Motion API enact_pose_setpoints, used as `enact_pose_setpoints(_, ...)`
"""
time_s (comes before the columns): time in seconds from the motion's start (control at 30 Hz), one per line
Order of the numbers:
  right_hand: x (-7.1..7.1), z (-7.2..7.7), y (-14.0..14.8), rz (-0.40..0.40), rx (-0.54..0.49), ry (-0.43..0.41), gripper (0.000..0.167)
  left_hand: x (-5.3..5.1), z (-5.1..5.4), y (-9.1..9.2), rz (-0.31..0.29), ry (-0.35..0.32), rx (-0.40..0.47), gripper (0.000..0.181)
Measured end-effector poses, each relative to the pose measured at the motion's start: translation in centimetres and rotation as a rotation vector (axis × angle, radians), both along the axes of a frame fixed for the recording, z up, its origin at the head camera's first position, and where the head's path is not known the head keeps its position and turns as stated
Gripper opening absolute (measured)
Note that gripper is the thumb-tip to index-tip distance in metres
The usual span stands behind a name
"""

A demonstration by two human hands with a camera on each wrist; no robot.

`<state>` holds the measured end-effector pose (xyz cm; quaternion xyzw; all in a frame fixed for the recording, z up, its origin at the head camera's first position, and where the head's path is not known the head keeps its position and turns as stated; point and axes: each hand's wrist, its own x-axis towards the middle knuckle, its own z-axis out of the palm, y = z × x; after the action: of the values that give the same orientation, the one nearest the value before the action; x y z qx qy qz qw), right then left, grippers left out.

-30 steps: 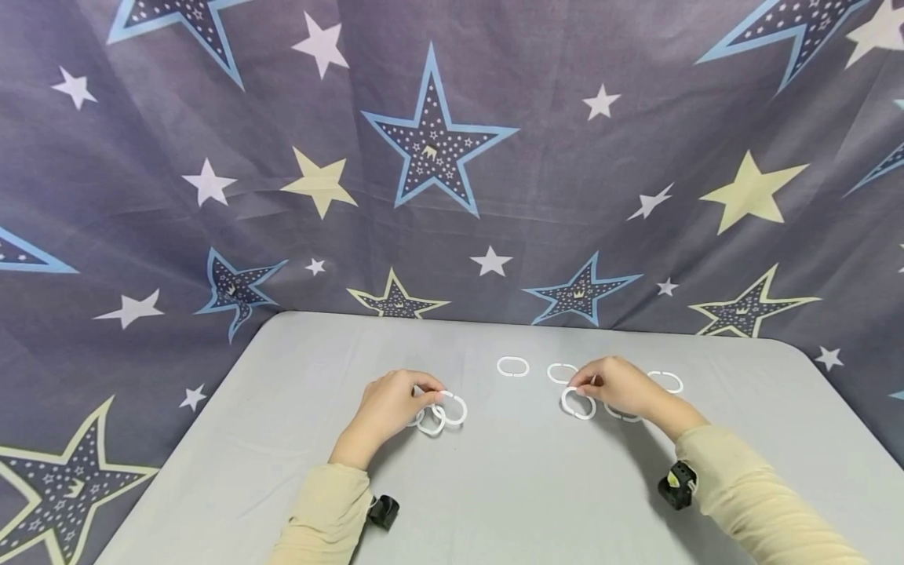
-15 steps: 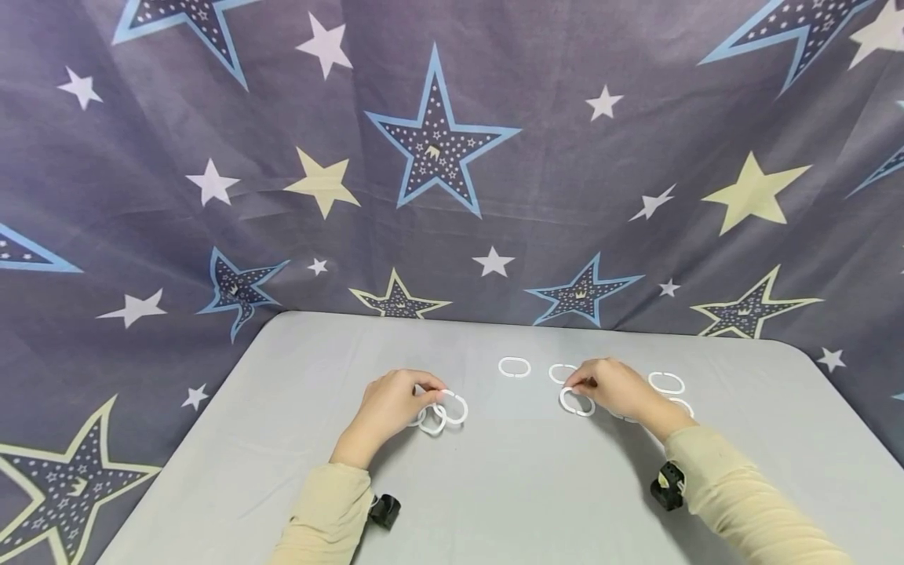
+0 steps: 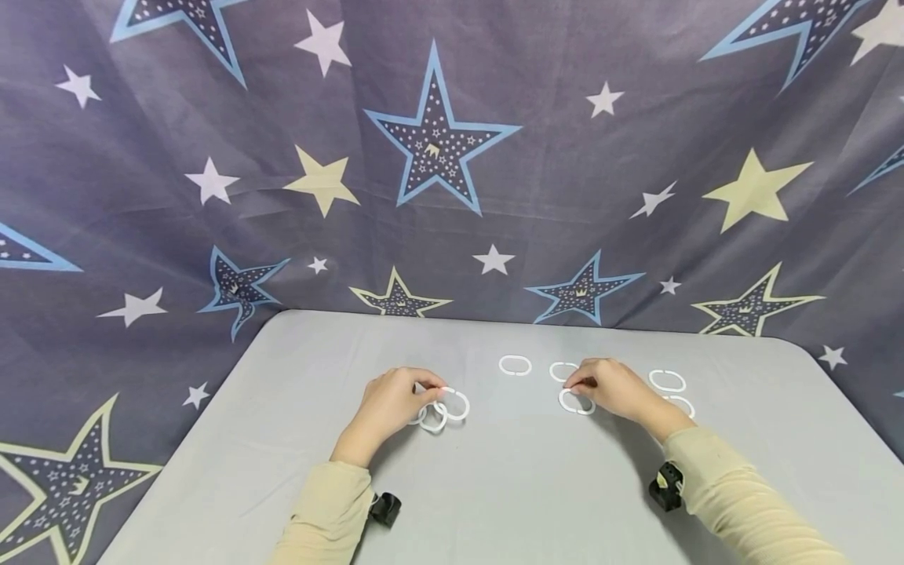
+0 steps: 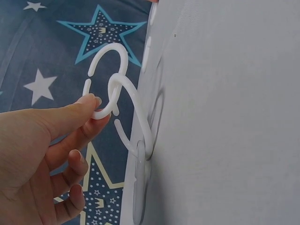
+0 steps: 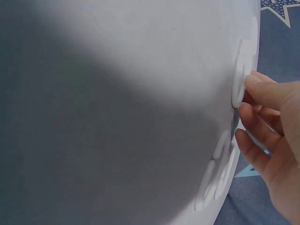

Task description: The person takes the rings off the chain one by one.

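My left hand [image 3: 388,404] pinches a white oval ring [image 3: 467,406] with a small gap in its side, between thumb and forefinger. Linked through it is a second ring [image 4: 136,101], and a third ring [image 4: 138,187] hangs from that one at the table surface, forming a short chain. Off to the right, the right hand [image 3: 617,386] holds another white split ring [image 3: 563,399] by its edge with thumb and fingertips, at or just above the table; in the right wrist view this ring [image 5: 237,86] appears nearly edge-on.
More white rings lie on the grey table [image 3: 466,502]: one ring [image 3: 515,373] at the back middle, one ring [image 3: 554,371] behind the right hand, and two to its right, the farther ring [image 3: 667,388] and the nearer ring [image 3: 690,407]. A star-patterned cloth [image 3: 424,243] rises behind the table.
The right hand and forearm have shifted slightly left with the ring, so a ring right of the wrist has come into view. The left hand and its chain stay nearly still.
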<state>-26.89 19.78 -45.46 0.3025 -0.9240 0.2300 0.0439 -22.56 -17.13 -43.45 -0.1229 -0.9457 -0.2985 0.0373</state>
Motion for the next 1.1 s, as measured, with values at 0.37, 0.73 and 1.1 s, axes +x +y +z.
enact_pose_setpoints(0.37, 0.5, 0.8, -0.2, -0.07, -0.104, -0.044, 0.007, 0.0, 0.0, 0.0, 0.006, -0.005, 0.003, 0.008)
enact_pose_setpoints(0.73, 3.0, 0.5, -3.1, -0.168, -0.28, -0.183, 0.007, 0.1, 0.2, -0.2, 0.013, -0.018, 0.006, 0.007)
enact_pose_setpoints(1.1, 5.0, 0.3, -7.1, -0.172, -0.44, -0.326, 0.009, 0.1, 0.3, -0.3, 0.015, -0.015, 0.004, 0.006)
